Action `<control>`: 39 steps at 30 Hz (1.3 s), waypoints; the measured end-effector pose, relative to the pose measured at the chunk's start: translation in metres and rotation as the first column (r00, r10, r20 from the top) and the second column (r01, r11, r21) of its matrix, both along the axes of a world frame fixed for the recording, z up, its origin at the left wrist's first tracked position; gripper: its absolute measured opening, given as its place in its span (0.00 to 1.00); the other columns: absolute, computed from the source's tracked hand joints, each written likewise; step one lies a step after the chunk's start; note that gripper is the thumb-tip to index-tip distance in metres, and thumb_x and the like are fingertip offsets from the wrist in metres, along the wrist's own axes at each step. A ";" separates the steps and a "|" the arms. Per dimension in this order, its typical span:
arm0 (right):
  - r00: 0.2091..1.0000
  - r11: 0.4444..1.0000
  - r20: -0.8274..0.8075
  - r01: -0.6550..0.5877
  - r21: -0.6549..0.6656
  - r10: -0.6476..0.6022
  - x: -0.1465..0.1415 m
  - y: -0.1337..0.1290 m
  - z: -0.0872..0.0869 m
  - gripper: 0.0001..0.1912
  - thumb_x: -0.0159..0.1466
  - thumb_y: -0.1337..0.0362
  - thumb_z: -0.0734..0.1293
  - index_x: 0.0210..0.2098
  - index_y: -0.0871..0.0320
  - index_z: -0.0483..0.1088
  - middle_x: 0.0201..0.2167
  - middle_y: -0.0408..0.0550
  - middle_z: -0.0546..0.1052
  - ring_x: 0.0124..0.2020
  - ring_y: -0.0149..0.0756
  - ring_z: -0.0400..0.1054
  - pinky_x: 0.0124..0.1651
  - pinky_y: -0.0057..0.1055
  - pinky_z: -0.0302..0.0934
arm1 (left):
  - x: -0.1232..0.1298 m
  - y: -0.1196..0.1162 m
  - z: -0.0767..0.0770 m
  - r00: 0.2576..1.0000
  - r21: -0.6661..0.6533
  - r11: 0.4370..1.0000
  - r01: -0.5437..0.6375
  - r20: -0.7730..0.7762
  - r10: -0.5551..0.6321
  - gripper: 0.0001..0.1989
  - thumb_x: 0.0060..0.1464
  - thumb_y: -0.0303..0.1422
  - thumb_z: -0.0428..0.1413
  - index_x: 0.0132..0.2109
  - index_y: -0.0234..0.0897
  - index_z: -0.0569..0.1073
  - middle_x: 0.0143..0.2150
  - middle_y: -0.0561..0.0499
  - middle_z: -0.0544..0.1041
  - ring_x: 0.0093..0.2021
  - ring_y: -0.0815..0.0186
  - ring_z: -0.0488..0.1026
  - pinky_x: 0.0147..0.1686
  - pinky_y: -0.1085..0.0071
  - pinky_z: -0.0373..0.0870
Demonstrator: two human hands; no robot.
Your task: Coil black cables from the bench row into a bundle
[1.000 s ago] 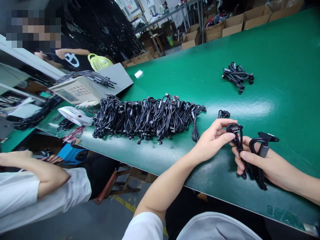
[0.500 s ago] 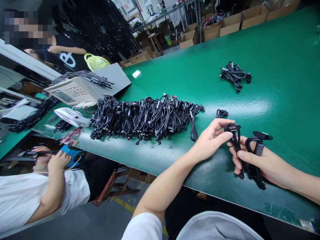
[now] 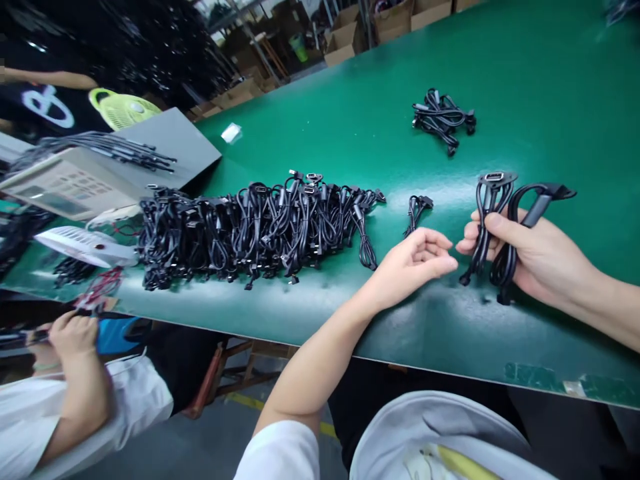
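My right hand (image 3: 540,253) grips two bundled black cables (image 3: 493,213) above the green table, their flanged connector ends pointing up. My left hand (image 3: 417,260) is just left of it, palm turned inward, fingers loosely curled and apart, with nothing in it. One small tied cable (image 3: 416,212) lies right behind my left hand. A long heap of tied black cables (image 3: 260,227) covers the table to the left, with a single bundle (image 3: 364,240) at its right end. A smaller pile of cables (image 3: 443,120) lies farther back.
A grey machine (image 3: 165,140) with cables on top stands at the left, beside a white fan (image 3: 85,245) and a green fan (image 3: 125,110). A person's hands (image 3: 75,333) work at lower left. Cardboard boxes (image 3: 345,43) stand beyond the green table (image 3: 525,87).
My left hand has let go of the cable connector and parted from my right hand. The right hand has raised the cables away from the table's front edge. The view has shifted right.
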State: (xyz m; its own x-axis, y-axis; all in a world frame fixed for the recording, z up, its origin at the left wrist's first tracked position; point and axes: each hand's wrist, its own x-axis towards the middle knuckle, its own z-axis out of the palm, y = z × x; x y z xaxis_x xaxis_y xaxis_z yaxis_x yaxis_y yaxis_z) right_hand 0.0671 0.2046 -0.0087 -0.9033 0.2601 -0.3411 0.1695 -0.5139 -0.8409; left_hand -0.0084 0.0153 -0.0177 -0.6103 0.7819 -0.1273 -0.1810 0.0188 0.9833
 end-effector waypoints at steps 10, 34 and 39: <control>0.994 0.995 -0.082 0.066 -0.068 -0.072 -0.007 0.008 -0.007 0.08 0.64 0.59 0.76 0.37 0.57 0.78 0.39 0.45 0.81 0.38 0.34 0.80 0.40 0.26 0.79 | 0.009 0.001 -0.008 0.932 -0.208 0.975 0.078 -0.332 -0.145 0.15 0.59 0.41 0.66 0.45 0.37 0.73 0.37 0.55 0.72 0.34 0.73 0.68 0.38 0.74 0.68; 0.964 0.986 -0.221 -0.159 -0.044 0.145 0.000 0.011 0.018 0.15 0.58 0.56 0.80 0.38 0.55 0.76 0.31 0.42 0.72 0.34 0.33 0.73 0.41 0.29 0.75 | 0.008 -0.001 -0.005 0.911 -0.223 0.972 0.081 -0.380 -0.163 0.07 0.62 0.34 0.62 0.43 0.37 0.74 0.37 0.54 0.73 0.34 0.73 0.68 0.37 0.76 0.66; 0.976 0.987 -0.181 -0.134 -0.084 0.117 -0.006 0.018 0.016 0.13 0.56 0.66 0.79 0.29 0.59 0.71 0.24 0.36 0.59 0.18 0.17 0.50 0.24 0.18 0.59 | -0.013 -0.005 -0.006 0.847 -0.201 0.920 -0.337 -0.492 0.202 0.16 0.61 0.36 0.63 0.52 0.38 0.71 0.44 0.50 0.74 0.40 0.68 0.70 0.40 0.72 0.68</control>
State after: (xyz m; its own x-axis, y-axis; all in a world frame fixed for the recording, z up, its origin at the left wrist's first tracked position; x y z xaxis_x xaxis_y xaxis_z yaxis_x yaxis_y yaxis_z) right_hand 0.0608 0.2224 0.0069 -0.9746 0.1151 -0.1923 0.0921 -0.5768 -0.8117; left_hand -0.0215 0.0106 -0.0236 -0.8323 0.5531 0.0356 0.2459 0.3110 0.9180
